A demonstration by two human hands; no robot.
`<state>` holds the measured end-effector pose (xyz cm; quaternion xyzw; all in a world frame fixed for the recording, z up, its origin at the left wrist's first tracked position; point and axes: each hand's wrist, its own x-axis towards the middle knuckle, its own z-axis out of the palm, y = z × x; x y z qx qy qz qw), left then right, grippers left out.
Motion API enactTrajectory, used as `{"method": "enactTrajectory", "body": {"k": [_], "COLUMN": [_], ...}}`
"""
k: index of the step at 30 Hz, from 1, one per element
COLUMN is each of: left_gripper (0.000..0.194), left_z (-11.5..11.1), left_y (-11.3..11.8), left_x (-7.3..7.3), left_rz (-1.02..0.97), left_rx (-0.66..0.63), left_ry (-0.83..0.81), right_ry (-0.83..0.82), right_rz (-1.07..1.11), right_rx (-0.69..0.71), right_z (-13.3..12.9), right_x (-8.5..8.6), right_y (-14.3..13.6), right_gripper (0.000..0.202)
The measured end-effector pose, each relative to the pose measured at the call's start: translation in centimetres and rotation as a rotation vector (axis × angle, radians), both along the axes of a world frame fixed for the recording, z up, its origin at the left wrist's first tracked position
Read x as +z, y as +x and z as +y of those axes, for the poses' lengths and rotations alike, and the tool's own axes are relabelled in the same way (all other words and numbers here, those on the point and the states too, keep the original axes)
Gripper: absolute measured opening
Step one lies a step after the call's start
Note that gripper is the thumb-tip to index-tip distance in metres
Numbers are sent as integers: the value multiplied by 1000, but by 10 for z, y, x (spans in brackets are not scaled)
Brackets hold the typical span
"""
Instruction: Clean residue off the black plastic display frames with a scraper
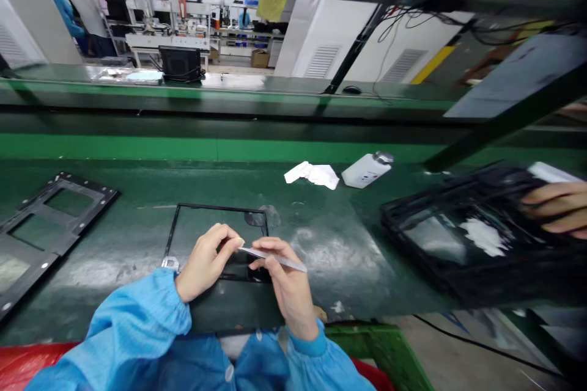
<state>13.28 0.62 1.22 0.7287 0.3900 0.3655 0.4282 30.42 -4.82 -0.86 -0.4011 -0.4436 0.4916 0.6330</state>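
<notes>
My right hand (288, 284) is closed around a thin, flat, whitish strip-like tool (293, 265), which points left. My left hand (208, 261) pinches at the tool's left end, thumb against index finger. Something tiny and pale shows at those fingertips, too small to name. Beneath both hands a thin black rectangular frame (220, 208) lies flat on the green bench (151, 189). A small pale metal-like piece (170, 263) sits at the frame's lower left corner, beside my left sleeve.
A larger dark plate with cut-outs (82, 220) lies at left. Crumpled white wipes (316, 175) and a white bottle (367, 171) stand at the back. On the right, another person's hand (559, 204) touches a black housing (413, 250). A green crate (385, 342) is below the front edge.
</notes>
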Motion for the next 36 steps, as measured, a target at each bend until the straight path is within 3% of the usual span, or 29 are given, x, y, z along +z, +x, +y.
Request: {"method": "enactTrajectory", "body": {"k": [2, 5, 10, 14, 21, 24, 27, 29, 31, 34, 36], "left_gripper": [23, 19, 19, 20, 24, 22, 35, 40, 37, 30, 29], "left_z": [-3, -6, -1, 4, 1, -4, -4, -2, 0, 1, 1], "left_y": [-1, -4, -10, -13, -12, -10, -10, -12, -14, -17, -18], "left_x": [1, 0, -4, -4, -5, -13, -22, -25, -27, -30, -34], "left_rz": [32, 65, 172, 212, 265, 284, 306, 318, 327, 319, 304], "left_rx": [28, -17, -121, -110, -240, -274, -293, -270, -237, -229, -239], "left_ry": [173, 276, 316, 265, 111, 156, 257, 319, 360, 401, 425], "right_ry": [-106, -180, -136, -65, -33, -31, -31, -19, 7, 43, 72], "right_rz": [165, 220, 171, 97, 33, 85, 99, 132, 217, 342, 351], "right_rx": [-8, 6, -67, 10, 72, 53, 18, -130, -390, -811, -938], "right_z": [2, 3, 3, 1, -2, -4, -5, -5, -5, -4, -4], "right_x": [-3, -4, -1, 2, 3, 2, 5, 11, 20, 36, 48], "right_y": [-7, -13, -10, -3, 8, 4, 8, 28, 68, 151, 206], "right_gripper": [14, 14, 13, 10, 11, 16, 19, 19, 29, 39, 36]}}
